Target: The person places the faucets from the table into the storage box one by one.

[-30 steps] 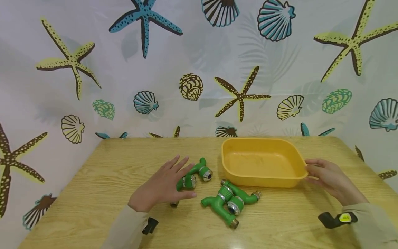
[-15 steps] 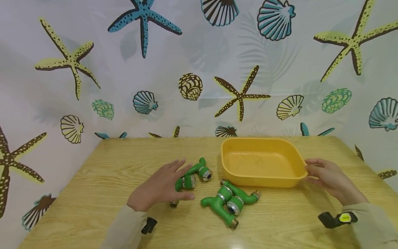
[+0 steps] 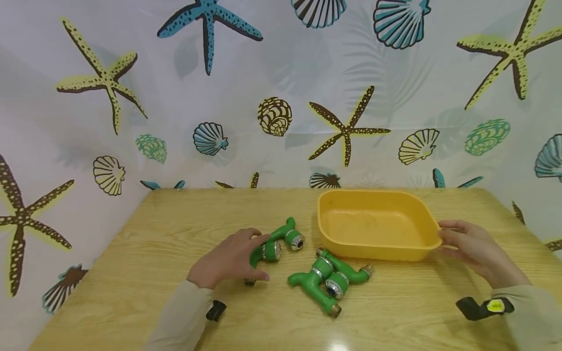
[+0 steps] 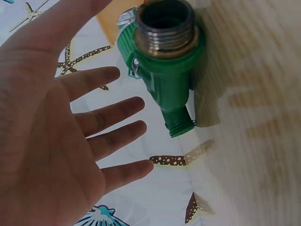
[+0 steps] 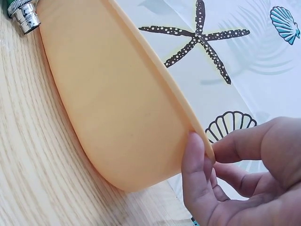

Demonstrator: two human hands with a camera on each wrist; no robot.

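Sitting on a wood table (image 3: 145,273) backed by a shell-print curtain (image 3: 175,122): yellow tub (image 3: 377,226), right of centre, nothing inside.

Right hand (image 3: 476,251) pinches the tub's right rim, thumb under the lip and fingers (image 5: 244,148) curled behind it per the right wrist view. Tub bottom looks flat on the table.

Two green fittings lie in front of and left of the tub. Near fitting (image 3: 327,282), a branched piece with metal threaded ends, lies just in front of the tub's front wall, untouched. Far fitting (image 3: 276,246) lies left of the tub, apart from it.

Left hand (image 3: 228,258) covers the far fitting's left end. Head view: fingers draped over it, thumb low beside it. Left wrist view: palm spread, fingers (image 4: 113,110) straight and fanned, not wrapped round the body. So resting on or just above it, no grasp.

Risks, my read:
- Fitting is branched and lopsided; a loose two-finger lift likely lets it swing and drop.
- Round collars could roll if nudged, possibly into the near fitting.
- Rim pinch is at one corner only; any pull could tilt or skid the light tub.
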